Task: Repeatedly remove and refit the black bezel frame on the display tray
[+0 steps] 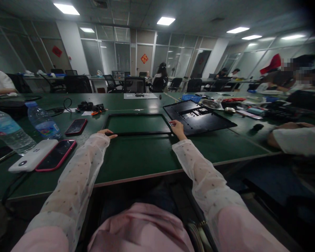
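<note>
A thin black rectangular frame, like a screen bezel, lies on the green table with the tabletop showing through it. My left hand is closed on its near left corner, thumb along the near edge. At the right side, my right hand pinches the frame near its right edge. Just right of that hand lies a black panel, like a monitor's back cover, tilted, with an opening that shows metallic parts.
To the left are two water bottles, a white power bank, a red-edged phone and another phone. Black cables lie behind. A blue basket and clutter fill the right. A co-worker's sleeve rests at the right edge.
</note>
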`<state>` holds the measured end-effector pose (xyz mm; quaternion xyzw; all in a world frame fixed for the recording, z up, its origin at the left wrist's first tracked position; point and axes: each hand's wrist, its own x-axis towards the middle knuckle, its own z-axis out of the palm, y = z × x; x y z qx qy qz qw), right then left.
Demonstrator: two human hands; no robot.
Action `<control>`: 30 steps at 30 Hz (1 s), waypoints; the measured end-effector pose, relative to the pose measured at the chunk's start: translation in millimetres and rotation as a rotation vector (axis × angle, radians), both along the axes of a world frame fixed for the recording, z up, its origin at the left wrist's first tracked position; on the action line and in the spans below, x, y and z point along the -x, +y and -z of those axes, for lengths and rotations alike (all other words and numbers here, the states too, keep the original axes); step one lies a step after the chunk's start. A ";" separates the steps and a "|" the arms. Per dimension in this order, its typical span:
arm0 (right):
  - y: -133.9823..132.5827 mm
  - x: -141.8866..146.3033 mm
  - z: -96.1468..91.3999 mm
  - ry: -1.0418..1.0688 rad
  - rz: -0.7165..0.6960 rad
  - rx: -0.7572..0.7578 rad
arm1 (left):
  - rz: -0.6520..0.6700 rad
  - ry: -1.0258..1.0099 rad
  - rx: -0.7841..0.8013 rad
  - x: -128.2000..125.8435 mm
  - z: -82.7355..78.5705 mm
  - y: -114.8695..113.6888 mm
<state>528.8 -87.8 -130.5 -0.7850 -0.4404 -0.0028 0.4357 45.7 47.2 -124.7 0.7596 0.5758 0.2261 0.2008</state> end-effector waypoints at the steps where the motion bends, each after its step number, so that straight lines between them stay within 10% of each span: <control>1: -0.3 1.6 -2.5 -0.001 -0.004 -0.009 | -0.001 -0.024 -0.008 0.8 -0.8 -0.4; 9: -36.1 -6.7 -29.0 -0.204 0.604 -0.299 | -0.014 -0.194 -0.003 5.8 -6.7 -2.7; 15: -62.8 -44.0 -25.4 0.231 1.053 -0.358 | -0.045 -0.411 -0.079 2.5 -16.7 -20.4; 21: -57.4 -38.4 -20.3 0.453 0.665 -0.213 | -0.156 -0.561 -0.173 -0.9 -26.7 -35.7; 30: -34.1 -11.9 -9.0 0.344 0.509 -0.313 | -0.215 -0.675 -0.124 1.5 -17.3 -19.1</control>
